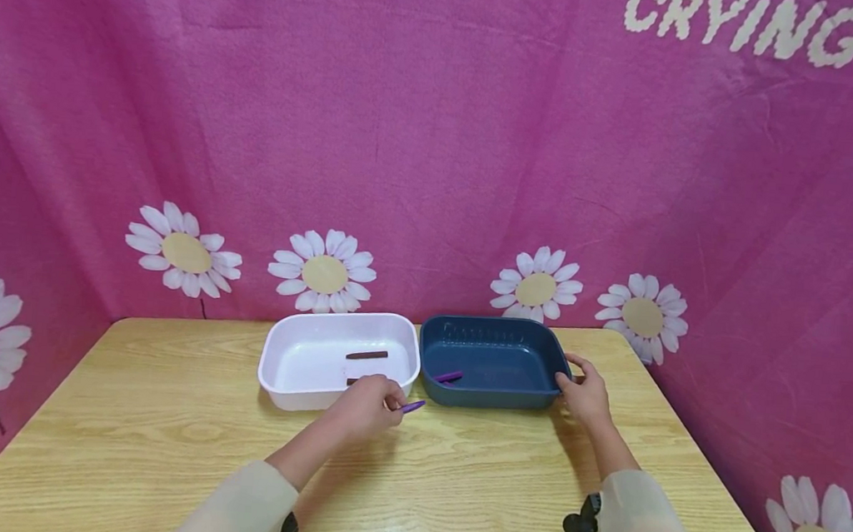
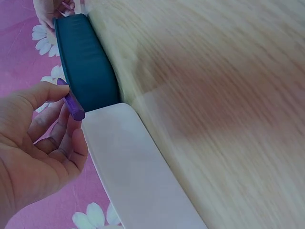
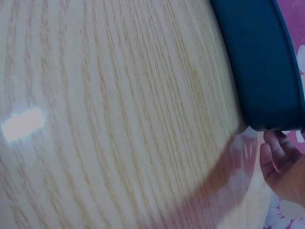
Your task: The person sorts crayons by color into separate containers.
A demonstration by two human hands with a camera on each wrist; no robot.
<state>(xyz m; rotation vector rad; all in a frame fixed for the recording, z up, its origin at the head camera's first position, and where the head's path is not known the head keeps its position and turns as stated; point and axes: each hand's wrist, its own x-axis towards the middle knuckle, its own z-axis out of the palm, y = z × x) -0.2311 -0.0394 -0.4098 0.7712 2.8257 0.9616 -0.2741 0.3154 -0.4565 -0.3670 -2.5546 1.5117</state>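
My left hand (image 1: 370,405) pinches a purple crayon (image 2: 72,102) between thumb and fingers. In the head view it is over the near right corner of a white plastic basin (image 1: 296,391), the crayon pointing toward the dark blue basin (image 1: 491,398) beside it. Two brown crayons (image 1: 367,355) lie in the white basin, one partly hidden by the left hand. Purple crayons (image 1: 449,376) rest at the left end of the blue basin. At that basin's right end, my right hand (image 1: 587,396) grips the rim; the right wrist view shows fingertips (image 3: 270,137) against the outer wall.
Both basins stand side by side at the back of a wood-grain table (image 1: 455,477). A pink cloth (image 1: 436,150) printed with daisies hangs behind and along the sides. A black device (image 1: 583,522) is worn at the right wrist.
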